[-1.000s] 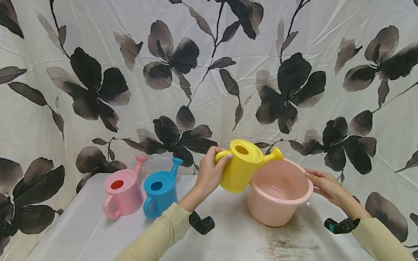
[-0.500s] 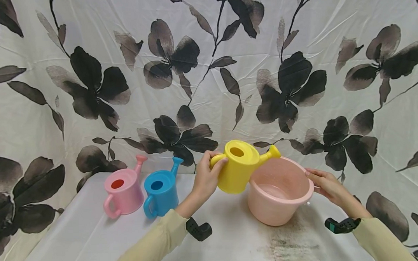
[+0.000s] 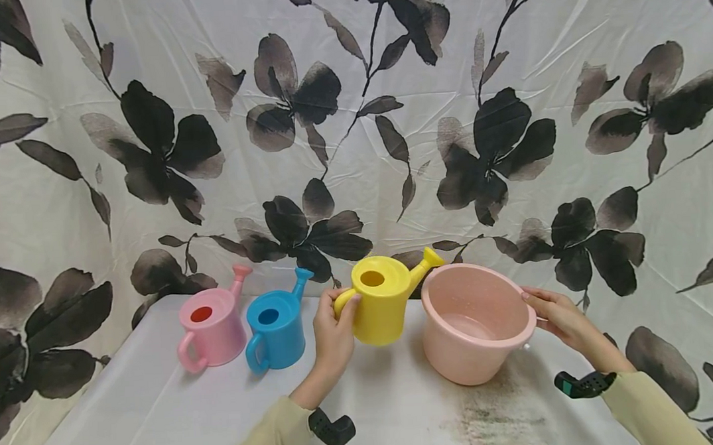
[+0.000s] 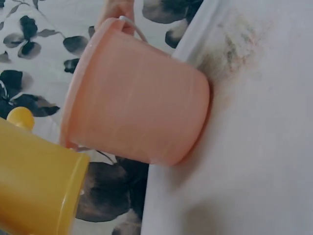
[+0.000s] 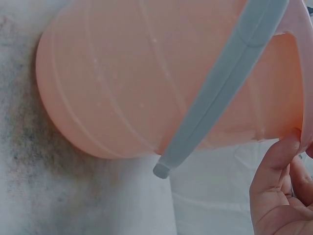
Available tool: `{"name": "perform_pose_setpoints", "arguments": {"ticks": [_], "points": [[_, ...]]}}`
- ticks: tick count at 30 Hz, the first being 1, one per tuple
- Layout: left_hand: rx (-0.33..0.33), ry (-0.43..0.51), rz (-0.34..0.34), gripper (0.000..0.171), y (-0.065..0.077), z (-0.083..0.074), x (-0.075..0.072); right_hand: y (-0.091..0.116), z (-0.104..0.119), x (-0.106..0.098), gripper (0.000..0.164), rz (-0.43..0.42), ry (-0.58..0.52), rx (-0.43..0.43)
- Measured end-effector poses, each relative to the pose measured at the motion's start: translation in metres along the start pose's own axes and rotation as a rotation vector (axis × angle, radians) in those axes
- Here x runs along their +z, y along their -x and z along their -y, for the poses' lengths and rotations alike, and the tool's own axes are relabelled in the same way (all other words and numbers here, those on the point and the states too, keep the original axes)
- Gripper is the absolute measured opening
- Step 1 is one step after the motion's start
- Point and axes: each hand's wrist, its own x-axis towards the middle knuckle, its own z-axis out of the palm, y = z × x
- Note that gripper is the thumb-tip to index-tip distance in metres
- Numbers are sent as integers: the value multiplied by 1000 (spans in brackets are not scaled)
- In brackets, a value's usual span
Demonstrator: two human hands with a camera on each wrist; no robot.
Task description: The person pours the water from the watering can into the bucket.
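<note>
My left hand (image 3: 333,333) holds a yellow watering can (image 3: 380,314) by its handle, raised beside the left of a pink bucket (image 3: 467,360). The can is almost upright, and its spout points up and right toward the bucket's rim. In the left wrist view the can's side (image 4: 34,181) shows at the lower left, away from the table surface. My right hand (image 3: 557,313) pinches the bucket's rim on the right, thumb on top. The right wrist view shows the bucket's pale grey carrying handle (image 5: 222,85) hanging across its wall. The bucket stands on the table; its visible inside has small droplets or specks.
A pink watering can (image 3: 218,331) and a blue watering can (image 3: 280,335) stand together at the table's left. Brownish-green smudges (image 3: 496,419) mark the white table (image 3: 388,407) in front of the bucket. A floral curtain (image 3: 352,116) hangs close behind the table.
My left hand has moved left and down with the yellow watering can. The can has tipped back from its tilt, and its spout has left the space over the bucket. My right hand stays put.
</note>
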Motion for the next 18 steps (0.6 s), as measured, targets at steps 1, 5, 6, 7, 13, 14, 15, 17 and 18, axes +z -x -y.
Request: {"name": "perform_pose_setpoints", "arguments": {"ticks": [1,5,6,7,13,14,15,17,18], "points": [[-4,3,-17,27,2,3,-1,0,0,0,69,-1,3,0],[-15,13,-78,28,10,13,-4,0,-1,1,70,-11,6,10],[-20,14,-93,28,12,14,-5,0,-1,1,70,-15,6,13],[-23,14,-107,29,13,16,-6,0,-1,1,70,-19,8,17],[-56,-20,-173,28,19,29,-10,1,-2,2,70,-41,14,27],[-61,-29,-183,28,19,31,-11,1,-1,2,70,-41,12,25],[-63,-34,-193,29,20,34,-12,2,-1,2,70,-39,12,22],[-68,-43,-209,29,20,39,-13,2,-1,3,70,-35,11,19],[-71,-47,-216,30,20,41,-13,3,-1,3,69,-35,11,19]]}}
